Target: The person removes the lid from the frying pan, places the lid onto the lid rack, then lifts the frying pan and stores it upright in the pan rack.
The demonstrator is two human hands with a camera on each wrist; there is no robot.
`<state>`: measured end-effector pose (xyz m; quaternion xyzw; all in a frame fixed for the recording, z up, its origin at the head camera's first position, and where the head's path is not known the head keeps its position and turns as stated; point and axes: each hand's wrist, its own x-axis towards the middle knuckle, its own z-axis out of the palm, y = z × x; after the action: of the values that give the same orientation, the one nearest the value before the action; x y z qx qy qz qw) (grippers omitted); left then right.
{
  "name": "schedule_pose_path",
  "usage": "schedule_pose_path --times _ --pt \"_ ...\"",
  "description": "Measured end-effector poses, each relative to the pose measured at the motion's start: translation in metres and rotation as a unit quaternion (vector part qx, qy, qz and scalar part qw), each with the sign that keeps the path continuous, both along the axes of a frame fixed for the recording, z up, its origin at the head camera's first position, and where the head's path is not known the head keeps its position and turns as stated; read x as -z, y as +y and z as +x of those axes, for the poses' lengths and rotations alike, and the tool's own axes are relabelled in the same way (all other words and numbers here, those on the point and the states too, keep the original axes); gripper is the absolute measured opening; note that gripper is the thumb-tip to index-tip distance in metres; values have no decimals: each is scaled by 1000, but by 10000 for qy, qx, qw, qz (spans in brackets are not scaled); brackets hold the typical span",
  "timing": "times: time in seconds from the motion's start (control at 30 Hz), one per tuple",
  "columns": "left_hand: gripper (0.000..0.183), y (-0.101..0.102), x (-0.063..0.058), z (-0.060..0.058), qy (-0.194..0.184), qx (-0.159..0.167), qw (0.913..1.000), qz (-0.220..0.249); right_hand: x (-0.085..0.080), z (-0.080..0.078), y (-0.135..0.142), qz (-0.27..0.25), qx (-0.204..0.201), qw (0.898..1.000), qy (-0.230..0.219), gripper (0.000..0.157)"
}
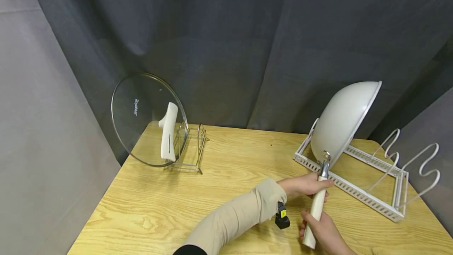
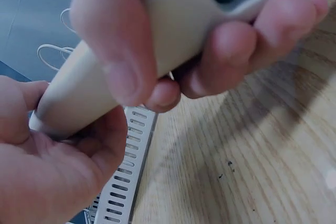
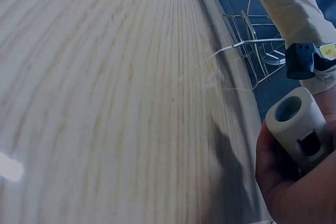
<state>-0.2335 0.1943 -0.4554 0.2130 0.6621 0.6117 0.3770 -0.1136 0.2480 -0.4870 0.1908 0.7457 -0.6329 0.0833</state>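
Note:
A white wok is tilted up on its side over the white slotted rack, its rounded outside facing left. Its long handle points down toward the front edge of the table. My left hand grips this handle close to the metal joint below the bowl. Lower down, my right hand holds the rear part, thumb laid along it. In the left wrist view the fingers of the right hand curl under the handle. The hollow handle end shows in the right wrist view.
On the left, a glass lid with a white grip leans upright in a small wire stand. Wavy white wire dividers rise from the rack's right end. Dark curtains hang behind the wooden table.

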Motion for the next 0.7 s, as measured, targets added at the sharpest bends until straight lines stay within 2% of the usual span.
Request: schedule_pose_path --times 0.23,0.43,0.5,0.57,0.7 --pt "20 -2 4 -1 -55 -168 9998 -105 0 0 2 11 -94 9999 -45 20" --pt "20 -14 2 -6 306 -337 9981 -423 -4 -2 7 -40 -154 9998 76 39" --pt "21 -20 1 -9 372 -393 9974 -467 -5 -1 10 -70 -147 9996 246 38" --pt "21 -26 0 -12 354 -460 9973 -458 -6 -1 13 200 -180 9989 380 40" --pt "19 -39 1 -17 334 -499 9975 -378 -8 -3 16 1114 -301 9928 327 45"
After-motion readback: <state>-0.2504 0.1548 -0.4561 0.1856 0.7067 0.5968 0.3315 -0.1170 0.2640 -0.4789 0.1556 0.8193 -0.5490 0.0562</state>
